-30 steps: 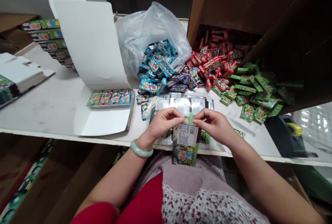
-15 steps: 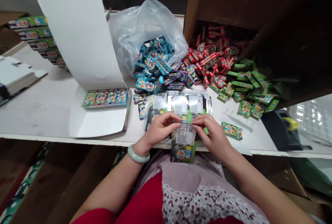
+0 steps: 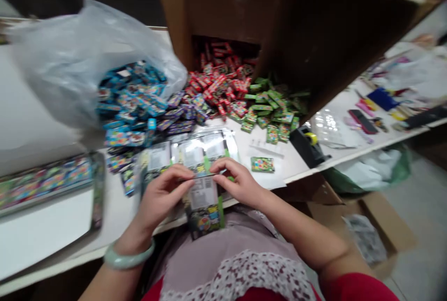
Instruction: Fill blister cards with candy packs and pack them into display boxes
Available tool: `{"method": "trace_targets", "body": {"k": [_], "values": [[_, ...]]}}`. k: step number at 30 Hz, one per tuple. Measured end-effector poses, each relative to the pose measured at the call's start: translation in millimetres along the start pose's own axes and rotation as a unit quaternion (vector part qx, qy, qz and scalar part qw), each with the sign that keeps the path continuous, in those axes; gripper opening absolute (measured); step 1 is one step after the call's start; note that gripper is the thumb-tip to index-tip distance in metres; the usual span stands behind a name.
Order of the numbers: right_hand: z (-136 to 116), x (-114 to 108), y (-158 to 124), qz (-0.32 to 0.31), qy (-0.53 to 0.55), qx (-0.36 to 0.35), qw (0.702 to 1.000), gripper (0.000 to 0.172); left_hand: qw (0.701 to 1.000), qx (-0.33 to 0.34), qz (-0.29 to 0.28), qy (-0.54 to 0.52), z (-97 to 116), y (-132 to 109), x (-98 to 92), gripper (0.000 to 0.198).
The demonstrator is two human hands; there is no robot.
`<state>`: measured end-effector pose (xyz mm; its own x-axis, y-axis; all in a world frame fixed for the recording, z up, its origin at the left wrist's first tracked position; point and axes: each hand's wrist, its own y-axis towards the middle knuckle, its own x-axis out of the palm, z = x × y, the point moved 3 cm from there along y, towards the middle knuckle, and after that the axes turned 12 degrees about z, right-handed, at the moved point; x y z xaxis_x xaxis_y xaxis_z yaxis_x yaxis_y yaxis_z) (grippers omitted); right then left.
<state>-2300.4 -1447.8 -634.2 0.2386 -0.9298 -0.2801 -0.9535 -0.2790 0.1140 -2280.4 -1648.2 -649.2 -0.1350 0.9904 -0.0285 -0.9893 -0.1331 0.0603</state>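
My left hand (image 3: 161, 195) and my right hand (image 3: 239, 181) pinch the top edge of a printed packaging pouch (image 3: 204, 217) between thumbs and fingertips. The pouch is dark with green sides and bright lettering, and hangs at the table's front edge over my apron. Behind it lies a pile of similar shiny pouches (image 3: 191, 151), partly covered by my hands. A single small green box (image 3: 262, 164) rests to the right of my right hand. Small purple boxes (image 3: 128, 180) lie left of the pouches. Motion blurs the picture somewhat.
Heaps of small blue boxes (image 3: 129, 101), red boxes (image 3: 218, 82) and green boxes (image 3: 272, 105) lie behind the pouches. A clear plastic bag (image 3: 66, 45) and a big cardboard carton (image 3: 223, 8) stand there. A tape dispenser (image 3: 307, 147) sits right; an open white display box (image 3: 45, 240) is left.
My view has turned to the right, so everything sits further left, and more of the table's right side shows. Both hands keep the same pinch on the pouch.
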Motion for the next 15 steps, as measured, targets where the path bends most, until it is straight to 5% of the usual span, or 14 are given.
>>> {"method": "trace_targets", "body": {"k": [3,6,9,11,15], "values": [[25.1,-55.1,3.1,0.085,-0.041,0.066,0.993,0.022,0.999,0.014,0.001,0.039,-3.2,5.0,-0.9,0.009],[55.7,-138.9,-3.4,0.249,-0.223,0.099,0.937,0.021,0.997,0.046,-0.001,0.061,-4.1,6.8,-1.8,0.010],[83.5,-194.9,-9.0,0.283,-0.290,0.125,0.906,0.018,0.994,0.078,0.003,0.076,-4.8,7.4,-0.5,0.008],[97.3,-207.6,-9.0,0.274,-0.314,0.140,0.898,0.013,0.992,0.087,0.007,0.087,-6.6,8.4,0.6,0.007],[107.9,-199.3,-6.6,0.254,-0.332,0.152,0.896,0.006,0.990,0.090,0.012,0.105,-9.8,9.5,0.5,0.007]]}}
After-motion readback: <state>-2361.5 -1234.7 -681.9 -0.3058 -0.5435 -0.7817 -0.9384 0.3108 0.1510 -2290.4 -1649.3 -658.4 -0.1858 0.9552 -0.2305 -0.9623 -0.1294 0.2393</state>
